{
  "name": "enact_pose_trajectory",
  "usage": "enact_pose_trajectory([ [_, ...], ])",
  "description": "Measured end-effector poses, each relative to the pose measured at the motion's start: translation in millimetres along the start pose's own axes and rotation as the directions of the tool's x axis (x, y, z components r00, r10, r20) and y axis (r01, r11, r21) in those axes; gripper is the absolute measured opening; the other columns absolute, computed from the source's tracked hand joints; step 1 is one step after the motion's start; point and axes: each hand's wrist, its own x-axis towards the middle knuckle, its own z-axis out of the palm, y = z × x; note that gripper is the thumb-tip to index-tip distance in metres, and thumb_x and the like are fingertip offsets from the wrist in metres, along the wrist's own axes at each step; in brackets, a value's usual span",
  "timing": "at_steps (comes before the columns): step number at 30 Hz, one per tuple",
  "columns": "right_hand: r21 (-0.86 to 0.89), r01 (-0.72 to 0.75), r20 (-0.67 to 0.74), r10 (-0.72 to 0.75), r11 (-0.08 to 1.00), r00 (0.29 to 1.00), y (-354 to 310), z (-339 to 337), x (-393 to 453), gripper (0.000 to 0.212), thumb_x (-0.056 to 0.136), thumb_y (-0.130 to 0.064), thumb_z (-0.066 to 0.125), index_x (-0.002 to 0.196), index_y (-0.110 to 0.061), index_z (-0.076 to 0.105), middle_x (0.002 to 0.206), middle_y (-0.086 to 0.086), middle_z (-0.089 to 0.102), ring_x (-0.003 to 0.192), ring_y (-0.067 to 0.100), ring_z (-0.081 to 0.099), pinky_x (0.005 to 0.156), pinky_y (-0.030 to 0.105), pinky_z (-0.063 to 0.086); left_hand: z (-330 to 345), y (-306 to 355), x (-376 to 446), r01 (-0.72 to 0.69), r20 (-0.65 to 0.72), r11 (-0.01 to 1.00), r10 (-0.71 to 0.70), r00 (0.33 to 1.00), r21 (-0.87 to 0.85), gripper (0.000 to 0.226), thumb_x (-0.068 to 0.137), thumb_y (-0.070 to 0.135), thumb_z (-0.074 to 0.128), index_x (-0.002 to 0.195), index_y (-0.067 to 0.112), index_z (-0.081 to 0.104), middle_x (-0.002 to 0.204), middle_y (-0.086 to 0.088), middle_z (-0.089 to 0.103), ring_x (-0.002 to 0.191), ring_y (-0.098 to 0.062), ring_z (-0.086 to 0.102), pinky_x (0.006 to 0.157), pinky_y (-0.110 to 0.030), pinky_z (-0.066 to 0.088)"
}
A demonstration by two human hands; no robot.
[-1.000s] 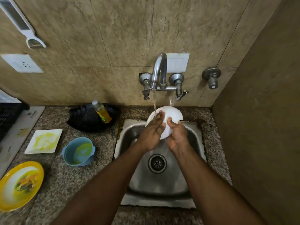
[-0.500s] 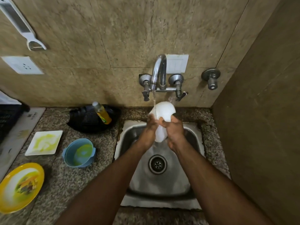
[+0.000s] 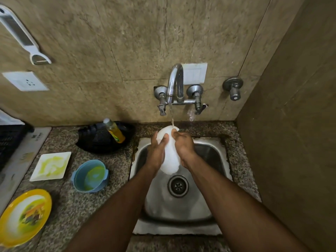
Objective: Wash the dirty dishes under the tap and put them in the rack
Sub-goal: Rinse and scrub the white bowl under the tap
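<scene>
A: Your left hand (image 3: 158, 150) and right hand (image 3: 183, 147) are both gripping the white dish (image 3: 168, 157), one on each side, fingers curling over its upper rim.

B: And where is the dish sitting?

A: You are holding it edge-on between your palms, above the sink (image 3: 214, 157). Its long axis is running from the tap (image 3: 175, 82) back towards you, with the far end under the stream.

B: Which hand is nearer the next dishes?

A: Your left. The blue bowl (image 3: 90, 176), the square plate (image 3: 51, 166) and the yellow plate (image 3: 23, 217) are all waiting well to the left of your left hand, each smeared with yellow. The soap bottle (image 3: 114, 130) is leaning in a black tray (image 3: 94, 140) beyond them.

B: And the rack?

A: I am seeing only a dark crate edge (image 3: 11, 142) far out left; I cannot tell if that is it. If so, the dish is going leftwards.
</scene>
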Motion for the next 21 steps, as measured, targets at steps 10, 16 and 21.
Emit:
enact_pose_trajectory([
  [10, -0.482, 0.236, 0.217, -0.146, 0.844, 0.965, -39, 3, 3, 0.046, 0.077, -0.04, 0.073, 0.111, -0.01, 0.07, 0.101, 0.011, 0.073, 0.089, 0.027, 0.072, 0.081, 0.044, 0.061, 12, 27, -6, 0.257, 0.07, 0.898, -0.249, 0.966, -0.357, 0.065, 0.095, 0.067, 0.049, 0.118, 0.009, 0.067, 0.105, -0.018, 0.07, 0.103, -0.035, 0.067, 0.095, -0.048, 0.05],
  [16, -0.793, 0.603, 0.554, -0.313, 0.086, 0.772, -19, -22, -30, 0.035, 0.086, -0.029, 0.062, 0.12, -0.018, 0.068, 0.107, 0.012, 0.072, 0.099, 0.034, 0.068, 0.08, 0.036, 0.053, -17, 42, 6, 0.432, 0.259, 0.811, -0.353, 0.899, -0.394, 0.099, 0.083, 0.088, 0.043, 0.132, 0.006, 0.065, 0.125, -0.024, 0.07, 0.117, -0.045, 0.065, 0.093, -0.062, 0.055],
  [21, -0.702, 0.695, 0.695, -0.358, -0.155, 0.623, 18, -48, -25, 0.052, 0.081, -0.019, 0.064, 0.133, -0.025, 0.066, 0.133, 0.003, 0.068, 0.124, 0.022, 0.063, 0.1, 0.037, 0.051, -18, 42, 6, 0.35, 0.177, 0.852, -0.304, 0.936, -0.39, 0.06, 0.099, 0.056, 0.053, 0.136, 0.009, 0.06, 0.12, -0.024, 0.072, 0.11, -0.046, 0.067, 0.089, -0.066, 0.054],
])
